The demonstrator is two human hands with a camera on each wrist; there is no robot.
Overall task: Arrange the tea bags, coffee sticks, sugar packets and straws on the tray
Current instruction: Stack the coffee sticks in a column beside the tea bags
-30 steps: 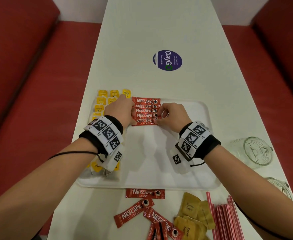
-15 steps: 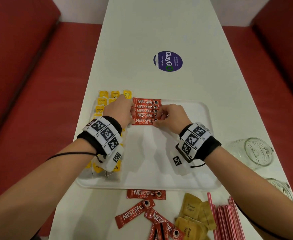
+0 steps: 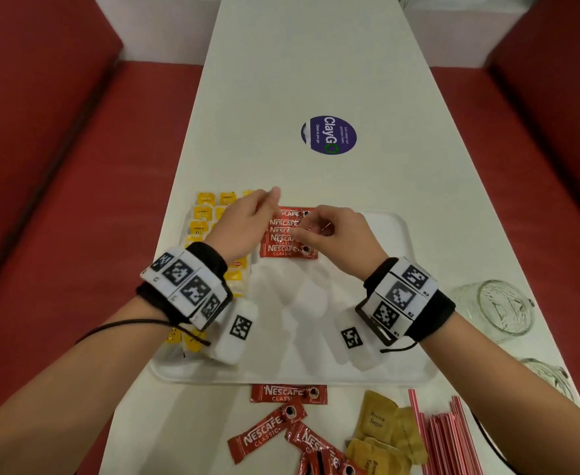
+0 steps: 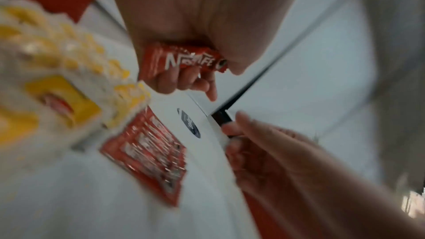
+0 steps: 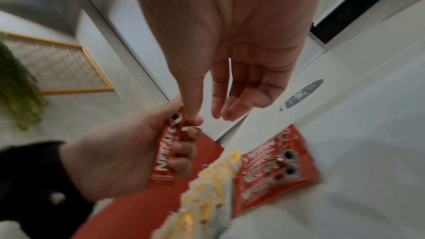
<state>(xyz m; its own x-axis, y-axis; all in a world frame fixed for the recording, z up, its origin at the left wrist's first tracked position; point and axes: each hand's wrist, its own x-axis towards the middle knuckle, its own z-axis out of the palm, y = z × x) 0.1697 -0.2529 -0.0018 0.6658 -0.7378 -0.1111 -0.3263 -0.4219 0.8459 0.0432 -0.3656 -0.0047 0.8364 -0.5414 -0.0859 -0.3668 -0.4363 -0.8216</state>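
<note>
Tea bags (image 4: 57, 97) blurred beyond reading

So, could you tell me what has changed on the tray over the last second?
Both hands rose off the coffee stick row. The left hand now grips a coffee stick; the right hand is open, its thumb touching that stick. Tea bags, tray and loose sticks stayed put.

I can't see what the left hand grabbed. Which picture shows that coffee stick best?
The left wrist view: the coffee stick sits central, curled in the left hand. The right wrist view shows it edgewise. The head view hides it.
</note>
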